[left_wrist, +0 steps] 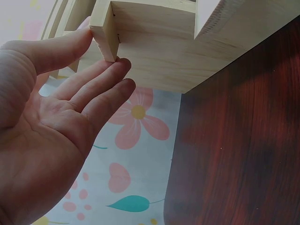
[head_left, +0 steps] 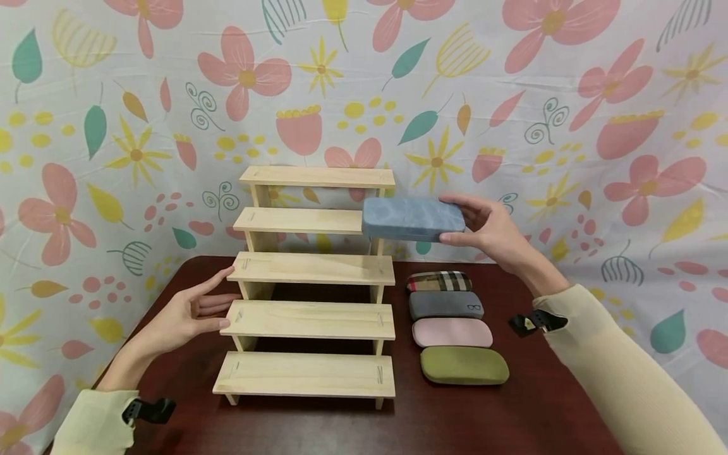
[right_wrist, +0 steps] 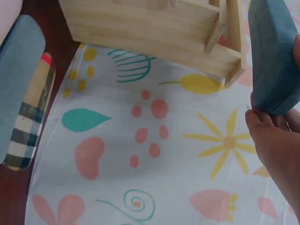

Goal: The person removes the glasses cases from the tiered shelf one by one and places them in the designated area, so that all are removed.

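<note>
My right hand holds a light blue glasses case by its right end, thumb below and fingers above. The case is raised in front of the upper right part of a stepped wooden rack, overlapping its second shelf from the top. In the right wrist view, fingers rest along the end of the blue case. At the rack's left side, my left hand grips the shelf ends, its index finger at the middle shelf and its thumb at the one below. The left wrist view shows thumb and fingers either side of a board.
Right of the rack, more glasses cases lie in a column: tartan, grey with a glasses mark, pink and olive green. They lie on a dark red wooden table. Flower-patterned cloth hangs behind.
</note>
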A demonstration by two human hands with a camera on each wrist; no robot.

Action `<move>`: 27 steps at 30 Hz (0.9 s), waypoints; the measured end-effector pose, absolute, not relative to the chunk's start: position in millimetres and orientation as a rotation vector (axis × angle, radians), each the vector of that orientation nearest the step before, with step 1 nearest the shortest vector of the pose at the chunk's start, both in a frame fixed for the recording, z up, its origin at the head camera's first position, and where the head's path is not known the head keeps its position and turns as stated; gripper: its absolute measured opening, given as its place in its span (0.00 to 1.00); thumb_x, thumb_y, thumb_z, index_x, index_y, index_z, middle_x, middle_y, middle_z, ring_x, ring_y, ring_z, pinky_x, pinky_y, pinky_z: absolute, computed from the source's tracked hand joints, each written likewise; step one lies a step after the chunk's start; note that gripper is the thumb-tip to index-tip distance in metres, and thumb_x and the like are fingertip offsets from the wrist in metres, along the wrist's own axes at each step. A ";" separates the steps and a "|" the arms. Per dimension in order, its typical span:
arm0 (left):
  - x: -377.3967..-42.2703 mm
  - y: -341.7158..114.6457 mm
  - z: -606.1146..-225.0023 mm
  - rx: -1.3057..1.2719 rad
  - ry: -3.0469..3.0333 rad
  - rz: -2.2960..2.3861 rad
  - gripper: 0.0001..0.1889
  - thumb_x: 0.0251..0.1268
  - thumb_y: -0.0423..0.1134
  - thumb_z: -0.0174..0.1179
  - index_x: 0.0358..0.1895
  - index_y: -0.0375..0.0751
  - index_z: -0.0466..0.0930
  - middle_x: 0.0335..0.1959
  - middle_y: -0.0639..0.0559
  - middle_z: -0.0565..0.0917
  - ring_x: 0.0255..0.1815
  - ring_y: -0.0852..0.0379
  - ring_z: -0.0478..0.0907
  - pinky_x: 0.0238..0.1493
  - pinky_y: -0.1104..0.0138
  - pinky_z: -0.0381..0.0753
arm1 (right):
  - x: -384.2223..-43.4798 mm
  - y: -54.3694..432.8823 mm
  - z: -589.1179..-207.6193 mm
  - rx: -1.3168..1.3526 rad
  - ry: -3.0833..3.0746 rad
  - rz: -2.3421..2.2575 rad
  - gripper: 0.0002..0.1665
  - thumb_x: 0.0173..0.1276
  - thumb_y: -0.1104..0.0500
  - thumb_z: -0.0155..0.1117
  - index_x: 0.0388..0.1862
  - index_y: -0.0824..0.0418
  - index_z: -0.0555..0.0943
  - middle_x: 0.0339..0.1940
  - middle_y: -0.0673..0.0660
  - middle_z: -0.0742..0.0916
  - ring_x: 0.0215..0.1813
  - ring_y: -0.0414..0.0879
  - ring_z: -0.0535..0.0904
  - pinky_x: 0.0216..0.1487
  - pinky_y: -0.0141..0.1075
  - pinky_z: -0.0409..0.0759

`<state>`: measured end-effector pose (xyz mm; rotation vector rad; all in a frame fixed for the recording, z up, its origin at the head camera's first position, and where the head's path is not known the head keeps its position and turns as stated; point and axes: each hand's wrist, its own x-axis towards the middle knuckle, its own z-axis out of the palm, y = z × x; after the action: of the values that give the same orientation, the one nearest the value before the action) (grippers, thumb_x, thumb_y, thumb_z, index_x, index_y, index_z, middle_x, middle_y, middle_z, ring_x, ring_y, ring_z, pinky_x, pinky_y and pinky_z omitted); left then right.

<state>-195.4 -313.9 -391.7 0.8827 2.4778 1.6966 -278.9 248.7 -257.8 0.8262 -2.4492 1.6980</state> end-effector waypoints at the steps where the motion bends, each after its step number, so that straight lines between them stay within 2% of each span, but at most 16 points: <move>1: -195.2 -314.1 -391.9 0.881 2.480 1.696 0.50 0.68 0.22 0.68 0.87 0.41 0.49 0.70 0.16 0.67 0.64 0.64 0.79 0.46 0.60 0.89 | -277.5 251.3 -259.0 0.830 -2.453 1.685 0.41 0.68 0.69 0.76 0.78 0.61 0.73 0.78 0.58 0.74 0.80 0.44 0.66 0.73 0.28 0.67; 3: -195.1 -314.3 -392.2 0.878 2.487 1.693 0.50 0.68 0.22 0.68 0.87 0.41 0.49 0.70 0.16 0.67 0.64 0.64 0.79 0.46 0.60 0.89 | -274.5 256.1 -261.5 0.827 -2.453 1.695 0.40 0.68 0.69 0.76 0.78 0.61 0.73 0.76 0.58 0.76 0.77 0.46 0.70 0.71 0.30 0.71; 5: -195.1 -314.4 -392.3 0.876 2.496 1.689 0.50 0.67 0.22 0.68 0.87 0.41 0.49 0.70 0.16 0.67 0.64 0.63 0.79 0.46 0.60 0.89 | -271.0 260.9 -263.9 0.827 -2.450 1.694 0.40 0.68 0.70 0.75 0.78 0.62 0.74 0.75 0.57 0.77 0.77 0.46 0.71 0.70 0.29 0.71; 8: -195.4 -314.2 -392.1 0.879 2.497 1.687 0.50 0.67 0.22 0.68 0.87 0.42 0.50 0.71 0.17 0.67 0.64 0.63 0.79 0.46 0.60 0.89 | -264.3 268.4 -267.4 0.799 -2.456 1.686 0.40 0.68 0.71 0.75 0.78 0.61 0.74 0.75 0.55 0.77 0.79 0.46 0.68 0.72 0.30 0.69; 10: -195.5 -314.1 -391.9 0.881 2.494 1.687 0.50 0.67 0.22 0.68 0.87 0.41 0.49 0.71 0.17 0.67 0.64 0.63 0.80 0.46 0.60 0.89 | -259.6 274.0 -269.8 0.787 -2.463 1.666 0.41 0.67 0.71 0.75 0.78 0.61 0.73 0.77 0.54 0.75 0.82 0.46 0.63 0.75 0.28 0.64; 14: -195.5 -314.2 -391.5 0.882 2.495 1.687 0.50 0.67 0.22 0.68 0.87 0.41 0.49 0.70 0.16 0.66 0.64 0.63 0.79 0.46 0.60 0.89 | -251.1 286.5 -275.4 0.781 -2.460 1.645 0.42 0.67 0.73 0.74 0.79 0.61 0.72 0.79 0.56 0.73 0.83 0.48 0.61 0.76 0.29 0.63; 17: -195.3 -314.4 -391.0 0.882 2.501 1.686 0.50 0.67 0.21 0.68 0.87 0.41 0.50 0.70 0.15 0.66 0.64 0.64 0.79 0.46 0.60 0.89 | -245.3 296.3 -279.8 0.780 -2.462 1.621 0.43 0.67 0.73 0.74 0.80 0.61 0.72 0.79 0.54 0.74 0.83 0.45 0.61 0.75 0.27 0.63; 23: -195.4 -313.4 -390.4 0.875 2.488 1.690 0.50 0.67 0.22 0.68 0.87 0.41 0.49 0.71 0.16 0.66 0.64 0.64 0.79 0.46 0.60 0.89 | -237.7 313.8 -290.0 0.773 -2.436 1.637 0.43 0.65 0.75 0.74 0.79 0.63 0.72 0.76 0.52 0.76 0.77 0.38 0.68 0.65 0.25 0.74; 27: -195.3 -313.2 -391.1 0.873 2.493 1.684 0.50 0.67 0.22 0.68 0.87 0.40 0.49 0.70 0.16 0.66 0.64 0.64 0.79 0.46 0.60 0.89 | -233.9 324.6 -297.8 0.792 -2.382 1.749 0.43 0.64 0.79 0.72 0.78 0.66 0.72 0.69 0.56 0.81 0.66 0.41 0.79 0.55 0.29 0.82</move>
<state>-195.3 -313.2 -391.1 0.8731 2.4928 1.6844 -233.9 324.6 -297.8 0.7923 -2.3823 1.7490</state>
